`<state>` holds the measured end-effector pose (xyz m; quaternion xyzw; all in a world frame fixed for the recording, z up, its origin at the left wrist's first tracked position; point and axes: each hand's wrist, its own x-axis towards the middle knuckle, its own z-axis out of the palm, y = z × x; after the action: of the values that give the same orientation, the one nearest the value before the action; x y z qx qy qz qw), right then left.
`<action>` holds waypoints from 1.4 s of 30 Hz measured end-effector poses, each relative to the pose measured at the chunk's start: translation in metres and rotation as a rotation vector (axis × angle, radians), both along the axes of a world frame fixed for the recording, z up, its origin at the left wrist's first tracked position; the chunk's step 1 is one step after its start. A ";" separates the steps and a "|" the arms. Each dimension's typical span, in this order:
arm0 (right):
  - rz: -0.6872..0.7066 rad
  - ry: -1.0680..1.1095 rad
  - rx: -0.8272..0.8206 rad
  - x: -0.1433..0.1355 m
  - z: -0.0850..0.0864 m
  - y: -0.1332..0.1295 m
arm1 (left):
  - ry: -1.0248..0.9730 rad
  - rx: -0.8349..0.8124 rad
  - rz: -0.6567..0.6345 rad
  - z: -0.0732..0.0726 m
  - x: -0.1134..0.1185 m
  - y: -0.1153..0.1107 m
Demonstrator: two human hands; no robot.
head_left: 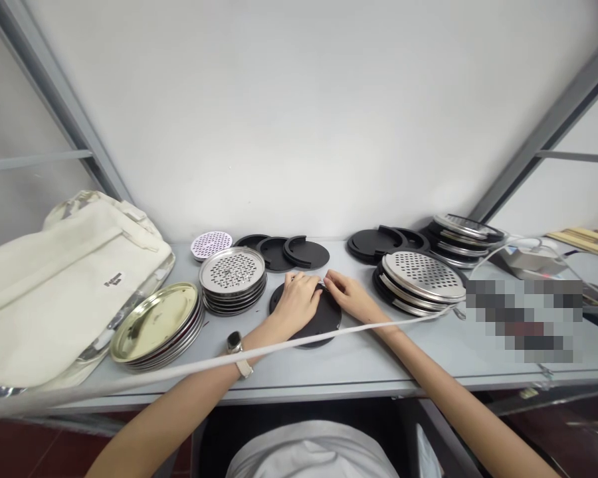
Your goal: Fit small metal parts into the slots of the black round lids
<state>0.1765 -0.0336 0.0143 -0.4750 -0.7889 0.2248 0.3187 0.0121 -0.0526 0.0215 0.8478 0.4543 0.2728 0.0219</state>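
Note:
A round black disc [315, 328] lies flat on the grey table, between two stacks of perforated metal plates. My left hand [299, 299] rests over its upper left part, fingers bent and close together near the far rim. At the upper right rim, my right hand [346, 292] touches the disc with thumb and fingers drawn together. Whatever is between the fingertips is too small or hidden to make out. Left of the disc stands a stack of silver plates [232, 272]; to the right is another stack [423, 273] of silver and black pieces.
Black discs with curved rims [306, 253] lie behind my hands, more [376, 243] at back right. A purple perforated disc [211, 244], gold-topped plates [155, 322] and a cream bag [60, 292] are at left. A white cord [299, 342] crosses in front of both arms.

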 end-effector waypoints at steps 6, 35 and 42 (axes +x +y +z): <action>-0.002 0.004 -0.006 -0.001 0.001 -0.001 | -0.003 0.002 -0.003 0.001 0.000 -0.001; -0.042 0.037 -0.025 -0.002 -0.006 0.001 | -0.012 -0.044 -0.014 0.004 0.000 -0.003; -0.044 0.019 -0.027 -0.001 -0.007 0.002 | -0.004 -0.029 -0.017 0.000 0.000 0.000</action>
<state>0.1753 -0.0316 0.0072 -0.4943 -0.7721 0.2328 0.3246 0.0120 -0.0528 0.0216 0.8507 0.4508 0.2678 0.0374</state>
